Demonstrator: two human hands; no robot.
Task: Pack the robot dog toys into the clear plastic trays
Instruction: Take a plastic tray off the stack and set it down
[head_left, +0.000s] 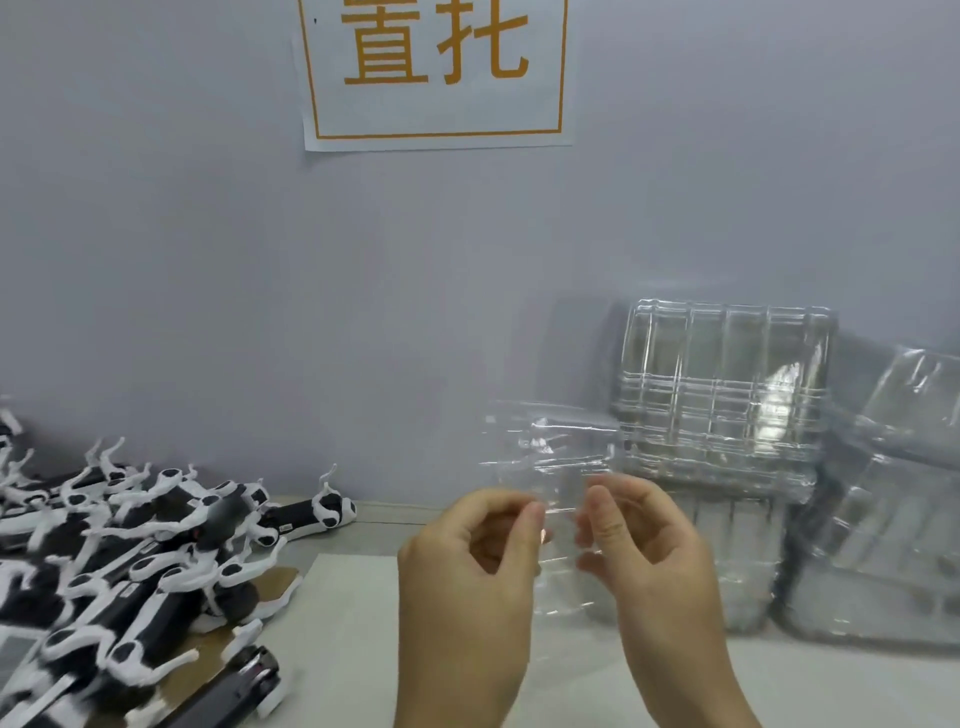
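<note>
Both grips pinch one clear tray (558, 467): left hand (483, 540) and right hand (639, 535) hold its near edge above the bench (363, 597). Judging by this, a tray is being readied; next, fetching a robot dog toy (156, 540) from the pile at the bench's left edge.

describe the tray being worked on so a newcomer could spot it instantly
Below the orange-lettered wall sign, right of the robot dog pile, find the clear tray stacks against the wall. The single clear tray is left of them, pinched by the left hand and right hand. It alone is lifted.
</note>
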